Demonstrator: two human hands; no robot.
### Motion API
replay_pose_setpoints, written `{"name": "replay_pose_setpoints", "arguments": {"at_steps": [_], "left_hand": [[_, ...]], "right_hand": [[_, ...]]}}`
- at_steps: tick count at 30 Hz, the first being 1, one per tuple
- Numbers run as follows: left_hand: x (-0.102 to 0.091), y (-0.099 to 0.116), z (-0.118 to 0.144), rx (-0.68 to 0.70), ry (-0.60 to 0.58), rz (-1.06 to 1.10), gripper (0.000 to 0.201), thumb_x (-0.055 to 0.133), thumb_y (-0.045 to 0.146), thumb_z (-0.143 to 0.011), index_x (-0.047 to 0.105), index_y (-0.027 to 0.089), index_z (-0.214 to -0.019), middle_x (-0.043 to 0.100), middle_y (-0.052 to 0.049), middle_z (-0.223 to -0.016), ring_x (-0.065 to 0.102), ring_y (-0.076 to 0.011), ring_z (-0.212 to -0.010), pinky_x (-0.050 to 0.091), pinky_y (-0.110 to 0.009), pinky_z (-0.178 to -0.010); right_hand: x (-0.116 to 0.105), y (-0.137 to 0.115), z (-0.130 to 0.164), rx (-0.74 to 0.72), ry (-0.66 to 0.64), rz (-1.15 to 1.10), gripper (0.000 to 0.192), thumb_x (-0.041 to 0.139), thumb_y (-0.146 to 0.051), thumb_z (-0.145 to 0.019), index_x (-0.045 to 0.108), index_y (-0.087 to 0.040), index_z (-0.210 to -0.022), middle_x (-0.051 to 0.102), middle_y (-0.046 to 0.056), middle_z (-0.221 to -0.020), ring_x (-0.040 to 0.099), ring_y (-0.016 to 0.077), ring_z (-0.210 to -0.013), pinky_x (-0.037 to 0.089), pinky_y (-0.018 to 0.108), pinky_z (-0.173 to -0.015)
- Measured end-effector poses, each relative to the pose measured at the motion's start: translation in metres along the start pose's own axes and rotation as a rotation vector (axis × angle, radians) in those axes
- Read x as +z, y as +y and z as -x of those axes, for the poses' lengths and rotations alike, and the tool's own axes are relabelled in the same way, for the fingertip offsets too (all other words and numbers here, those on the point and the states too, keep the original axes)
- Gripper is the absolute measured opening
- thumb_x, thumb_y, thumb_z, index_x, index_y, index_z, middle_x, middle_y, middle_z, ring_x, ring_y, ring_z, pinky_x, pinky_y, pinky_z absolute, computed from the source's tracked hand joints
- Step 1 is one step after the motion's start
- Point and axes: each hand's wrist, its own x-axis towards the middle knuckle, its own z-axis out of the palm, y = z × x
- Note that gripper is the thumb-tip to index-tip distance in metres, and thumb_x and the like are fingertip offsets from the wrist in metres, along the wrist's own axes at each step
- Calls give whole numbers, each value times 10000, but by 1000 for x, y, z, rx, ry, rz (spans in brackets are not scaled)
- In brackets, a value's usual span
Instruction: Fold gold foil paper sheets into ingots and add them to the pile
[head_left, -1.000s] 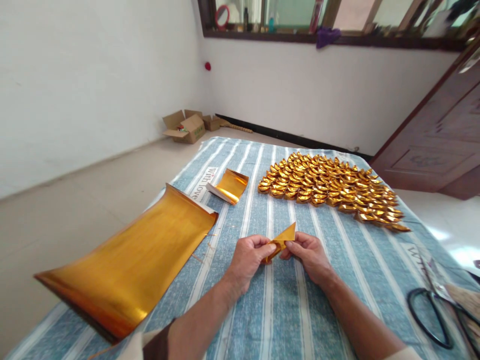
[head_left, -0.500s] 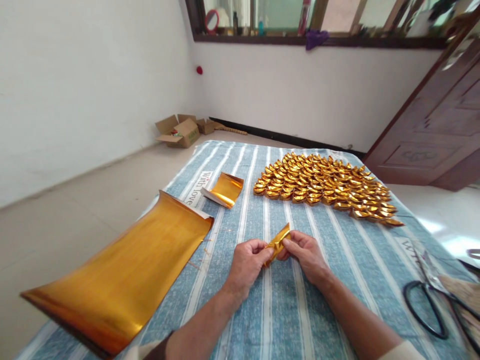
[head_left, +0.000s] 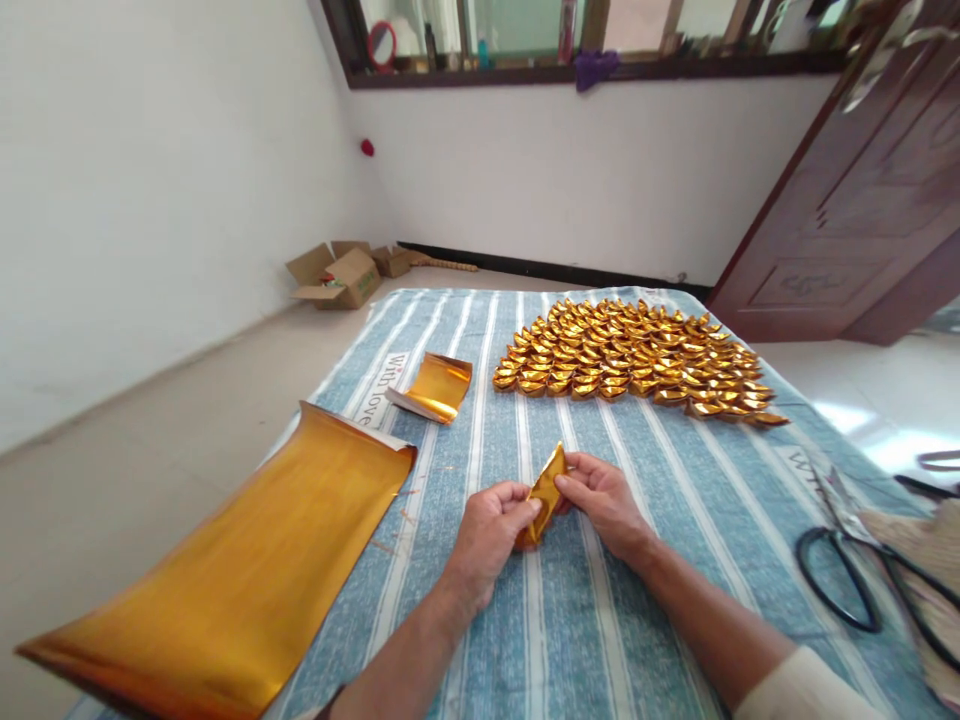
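— White walls, pale floor, and a blue striped cloth over the surface in front of me. What do you make of my hands?

— Your left hand and right hand meet on one small folded gold paper, just on your side of the gold ingot pile.

— Yes, I hold it a little above the cloth. Fingers of both hands are pinched shut on it, left at the lower end, right at the upper edge.

— How would you do this fold well?

— I'd judge: keep both pinches close to the crease, press along the edge with a thumb, and don't crush the foil, which marks easily.

— How does the piece look?

— Shiny gold, narrow, standing tilted, its pointed end aimed toward the pile. How many layers it has, I cannot tell.

— And around it?

— Left of the pile lies a curled small gold sheet; nearer me on that side, a large gold sheet hangs over the edge. Black scissors lie well to the pile's right, nearer me.
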Motion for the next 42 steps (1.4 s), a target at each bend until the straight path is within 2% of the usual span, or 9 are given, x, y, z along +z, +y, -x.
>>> {"name": "replay_pose_setpoints", "arguments": {"at_steps": [6,11,17,22,26,30,34,36,42], "left_hand": [[-2,-5,-1,-2,-76,60,368,696,290,-690,659,101,-1004,685,-47,-682,633,-163,-631,454,-248,-603],[-1,-9,-1,98,-50,-19,494,662,263,-716,616,117,-1186,684,-19,-686,635,-164,-627,464,-257,-608],[-2,-6,1,389,-12,-274,279,586,208,-791,696,182,-1046,718,-32,-943,668,-192,-855,503,-273,-756],[-5,-10,1,713,213,-529,275,619,172,-764,700,201,-1025,666,-68,-1114,624,-219,-1034,469,-348,-940],[-3,-5,7,793,296,-619,93,640,177,-748,713,193,-803,650,-69,-977,612,-214,-972,470,-341,-895],[-1,6,16,700,255,-512,89,626,174,-736,653,179,-651,616,-27,-801,595,-163,-782,470,-279,-750],[-1,9,17,387,153,-220,124,641,240,-736,618,162,-643,573,15,-630,514,-107,-579,414,-217,-567],[-1,8,15,255,130,-37,132,670,261,-713,611,155,-660,565,29,-587,500,-93,-548,399,-200,-541],[2,8,11,101,65,321,224,758,265,-631,577,147,-687,612,27,-617,562,-92,-561,454,-195,-558]], "right_hand": [[3,-1,1,16,40,-20,405,735,-434,-717,612,-172,-1000,672,-21,-623,571,108,-520,459,242,-557],[3,-6,2,25,35,-41,350,752,-445,-696,647,-166,-881,680,-8,-640,575,107,-525,462,244,-559],[1,-10,2,10,29,-51,282,760,-429,-695,662,-169,-743,677,2,-613,595,119,-541,463,248,-566],[-2,-8,4,-30,39,-16,253,758,-409,-700,671,-172,-705,669,-1,-636,582,117,-578,449,249,-599],[-1,-9,6,-84,18,45,227,744,-390,-717,676,-175,-701,648,-3,-679,566,121,-630,438,254,-629],[0,-14,8,-163,-27,56,218,740,-375,-729,651,-185,-670,619,-4,-686,559,127,-653,443,260,-639],[-1,-17,9,-223,-145,51,182,765,-341,-718,661,-195,-747,665,35,-881,604,176,-854,467,314,-798],[-2,-16,9,-215,-179,35,184,781,-313,-705,649,-197,-758,667,24,-876,607,168,-859,463,311,-820],[0,-11,10,0,-148,-64,298,808,-345,-672,583,-184,-782,652,-17,-689,585,108,-601,431,229,-582]]}}
